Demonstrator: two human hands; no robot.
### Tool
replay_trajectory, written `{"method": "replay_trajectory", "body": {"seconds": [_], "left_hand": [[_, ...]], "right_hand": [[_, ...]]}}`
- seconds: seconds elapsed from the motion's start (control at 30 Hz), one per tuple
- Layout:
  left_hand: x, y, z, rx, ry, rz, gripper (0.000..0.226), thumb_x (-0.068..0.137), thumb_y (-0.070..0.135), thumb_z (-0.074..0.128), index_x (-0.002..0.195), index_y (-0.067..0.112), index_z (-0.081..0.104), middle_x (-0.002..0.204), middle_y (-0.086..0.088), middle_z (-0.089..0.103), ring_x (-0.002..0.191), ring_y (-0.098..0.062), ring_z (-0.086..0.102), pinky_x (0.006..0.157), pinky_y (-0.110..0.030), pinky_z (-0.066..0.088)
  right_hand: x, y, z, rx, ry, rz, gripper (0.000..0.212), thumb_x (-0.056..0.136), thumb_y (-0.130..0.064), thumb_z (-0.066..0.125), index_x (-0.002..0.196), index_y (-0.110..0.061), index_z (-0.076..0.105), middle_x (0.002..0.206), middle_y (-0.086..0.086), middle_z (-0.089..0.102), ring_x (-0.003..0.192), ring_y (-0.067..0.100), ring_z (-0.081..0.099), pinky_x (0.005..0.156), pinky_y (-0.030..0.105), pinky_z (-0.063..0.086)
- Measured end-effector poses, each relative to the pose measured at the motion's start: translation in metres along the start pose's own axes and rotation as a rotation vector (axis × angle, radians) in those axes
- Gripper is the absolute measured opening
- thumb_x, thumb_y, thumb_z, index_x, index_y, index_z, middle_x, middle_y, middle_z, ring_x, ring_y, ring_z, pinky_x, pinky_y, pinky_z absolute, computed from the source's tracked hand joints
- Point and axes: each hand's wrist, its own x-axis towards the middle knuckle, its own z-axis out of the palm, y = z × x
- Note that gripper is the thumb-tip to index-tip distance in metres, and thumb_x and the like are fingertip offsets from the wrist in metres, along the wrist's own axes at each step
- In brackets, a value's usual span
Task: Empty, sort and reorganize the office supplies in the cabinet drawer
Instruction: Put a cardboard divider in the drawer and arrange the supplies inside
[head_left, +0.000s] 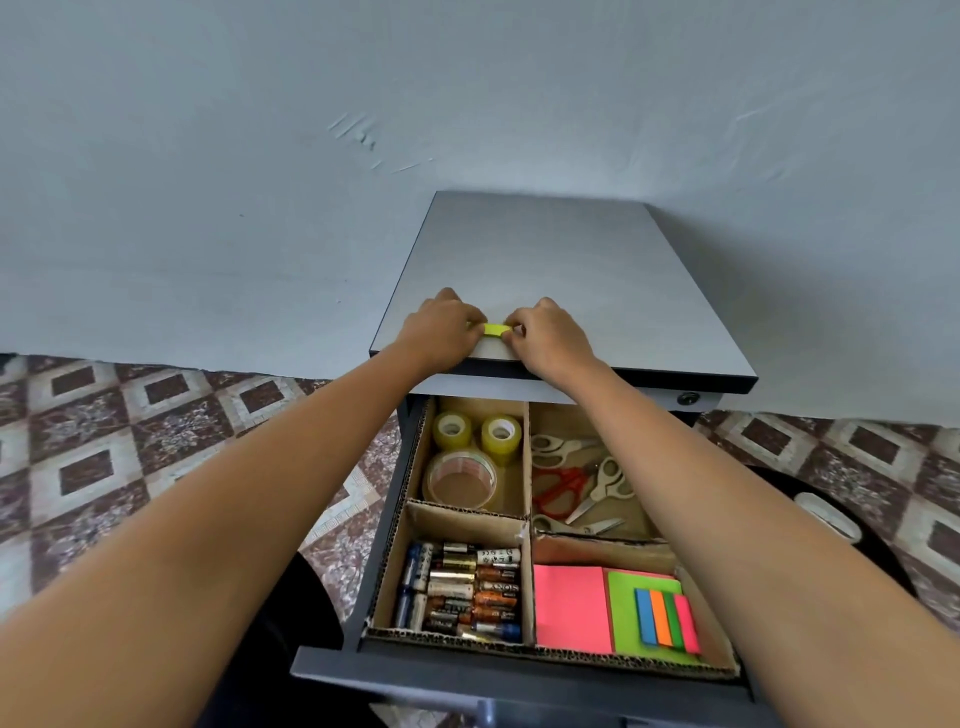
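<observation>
On the grey cabinet top (561, 270), near its front edge, lies a small yellow-green sticky-note pad (494, 329). My left hand (441, 330) pinches its left end and my right hand (548, 335) pinches its right end. Below them the drawer (332, 670) stands pulled out, with a cardboard divider (530, 493) making four compartments. Back left holds three tape rolls (462, 478). Back right holds several scissors (576, 483). Front left is packed with batteries (460, 590). Front right holds a pink note pad (571, 608), a green pad (623, 613) and coloured page flags (667, 621).
A pale blue wall rises behind the cabinet. Patterned floor tiles (130, 441) spread left and right. A dark round thing with a white object (828, 514) on it sits on the floor at the right. A keyhole (688, 399) shows on the cabinet front.
</observation>
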Motion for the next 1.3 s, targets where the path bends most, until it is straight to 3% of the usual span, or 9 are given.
{"method": "replay_trajectory", "body": {"seconds": [0.2,0.37,0.73,1.0,1.17,1.3], "left_hand": [[-0.007,0.000,-0.001,-0.068,0.074,0.076,0.022,0.093,0.023,0.052,0.110,0.015,0.063,0.111,-0.009,0.057,0.102,-0.026,0.053,0.088,-0.039,0.045],[-0.011,-0.004,0.004,-0.092,0.147,0.125,0.021,0.092,0.023,0.053,0.107,0.014,0.065,0.104,-0.006,0.062,0.097,-0.024,0.055,0.084,-0.036,0.045],[-0.011,0.000,0.000,0.112,0.188,0.203,0.034,0.098,0.031,0.044,0.125,0.019,0.060,0.124,-0.007,0.058,0.114,-0.026,0.049,0.092,-0.038,0.041],[-0.008,0.012,-0.005,0.265,0.146,0.230,0.034,0.098,0.032,0.042,0.122,0.019,0.062,0.122,-0.007,0.059,0.117,-0.025,0.047,0.092,-0.038,0.036],[-0.012,0.014,-0.003,0.280,0.168,0.225,0.033,0.098,0.030,0.040,0.120,0.016,0.061,0.116,-0.009,0.061,0.111,-0.026,0.051,0.089,-0.037,0.038],[-0.020,0.015,-0.002,0.148,0.208,0.188,0.030,0.097,0.027,0.043,0.114,0.013,0.064,0.107,-0.010,0.064,0.101,-0.026,0.055,0.085,-0.037,0.042]], "right_hand": [[0.001,0.001,0.001,0.137,0.007,0.041,0.022,0.092,-0.028,0.056,0.111,-0.018,0.060,0.111,0.007,0.054,0.100,0.025,0.055,0.087,0.039,0.048],[-0.003,0.004,0.001,0.206,0.013,-0.012,0.031,0.093,-0.031,0.055,0.122,-0.023,0.060,0.113,0.004,0.057,0.104,0.022,0.055,0.090,0.040,0.046],[-0.005,0.008,0.008,0.153,0.081,-0.057,0.029,0.095,-0.030,0.052,0.116,-0.017,0.067,0.114,0.009,0.059,0.105,0.025,0.056,0.089,0.044,0.047],[-0.004,0.008,0.006,0.172,0.056,-0.037,0.026,0.093,-0.029,0.055,0.110,-0.016,0.069,0.112,0.008,0.059,0.102,0.025,0.056,0.089,0.043,0.046],[-0.008,0.009,0.005,0.186,0.062,-0.039,0.032,0.093,-0.029,0.054,0.121,-0.015,0.063,0.114,0.009,0.059,0.104,0.024,0.056,0.092,0.041,0.046],[-0.021,0.010,-0.004,0.263,0.080,-0.059,0.038,0.094,-0.026,0.055,0.129,-0.013,0.056,0.118,0.008,0.058,0.107,0.019,0.056,0.089,0.026,0.043]]}}
